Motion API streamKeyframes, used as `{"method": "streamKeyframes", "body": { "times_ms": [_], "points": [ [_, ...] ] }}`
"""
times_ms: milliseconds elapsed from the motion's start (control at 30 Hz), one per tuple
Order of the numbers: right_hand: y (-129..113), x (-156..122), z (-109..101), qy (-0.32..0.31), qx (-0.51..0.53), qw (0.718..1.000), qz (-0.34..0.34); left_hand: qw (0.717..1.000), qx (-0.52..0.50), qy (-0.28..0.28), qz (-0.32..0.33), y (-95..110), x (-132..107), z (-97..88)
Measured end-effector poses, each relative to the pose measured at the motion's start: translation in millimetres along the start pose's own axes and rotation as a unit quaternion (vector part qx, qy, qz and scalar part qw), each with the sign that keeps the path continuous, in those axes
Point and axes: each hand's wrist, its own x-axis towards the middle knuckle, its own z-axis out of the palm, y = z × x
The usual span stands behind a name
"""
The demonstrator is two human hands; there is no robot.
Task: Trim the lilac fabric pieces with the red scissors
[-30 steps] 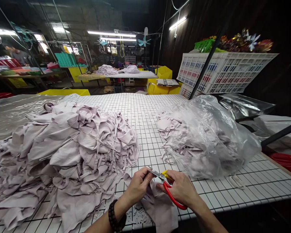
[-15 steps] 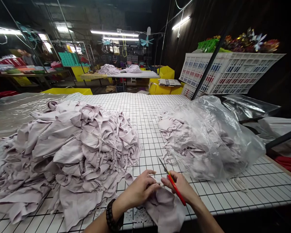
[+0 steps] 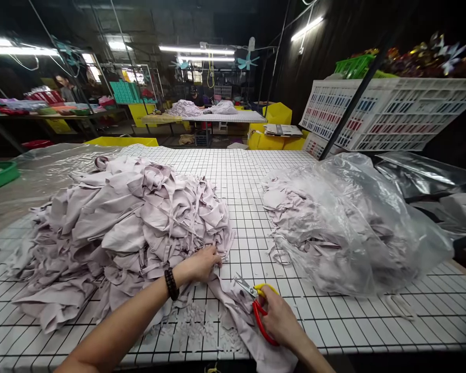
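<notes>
My left hand, a dark beaded bracelet at its wrist, is closed on pale lilac fabric at the lower right edge of a big heap of cloth pieces. From beneath it a long cloth piece trails down to the table's near edge. My right hand grips scissors with red and yellow handles. Their blades are spread and point up-left, over the trailing piece. Small cloth snippets are scattered on the table below my left hand.
A clear plastic bag with similar fabric lies at right on the white gridded table. Beyond it stand a white plastic crate and a slanted dark post. A green basin is at far left. People work at tables further back.
My left hand has moved up-left to the heap's edge. My right hand has lowered slightly, and the scissors have turned from lying closed in it to spread blades. The view has swung left.
</notes>
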Motion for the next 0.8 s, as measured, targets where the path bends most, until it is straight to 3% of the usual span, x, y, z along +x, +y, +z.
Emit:
{"method": "streamKeyframes", "body": {
  "times_ms": [100, 200, 267, 367, 467, 500, 600, 733, 800],
  "points": [
    [3.6, 3.9, -11.1, -0.009, -0.01, 1.0, 0.003, 1.0, -0.002, -0.002, 0.003, 1.3, 0.2, -4.9],
    [2.3, 16.2, -41.8, 0.024, -0.015, 0.999, 0.018, 1.0, -0.016, -0.013, 0.012, 4.9, -6.8, -11.5],
    [-2.3, 31.8, -69.3, 0.083, -0.033, 0.995, 0.035, 0.998, -0.061, -0.017, 0.019, 12.8, -16.8, -17.6],
    [-16.5, 65.4, -105.5, 0.206, -0.042, 0.978, 0.001, 0.983, -0.179, -0.01, 0.023, 34.6, -34.8, -30.8],
    [-39.7, 101.2, -118.6, 0.286, -0.039, 0.956, -0.058, 0.963, -0.266, -0.007, 0.034, 59.9, -46.7, -44.6],
    [-48.5, 110.4, -117.1, 0.278, -0.029, 0.957, -0.082, 0.957, -0.287, -0.007, 0.037, 66.6, -48.4, -47.3],
    [-71.3, 121.5, -101.7, 0.168, 0.015, 0.977, -0.132, 0.928, -0.372, 0.0, 0.004, 76.7, -47.4, -44.9],
    [-76.9, 100.2, -77.6, 0.036, 0.104, 0.983, -0.145, 0.856, -0.512, 0.008, -0.075, 72.2, -41.0, -22.9],
    [-70.2, 85.5, -70.1, -0.048, 0.202, 0.968, -0.14, 0.832, -0.549, 0.005, -0.083, 68.9, -38.5, -13.0]
  ]
}}
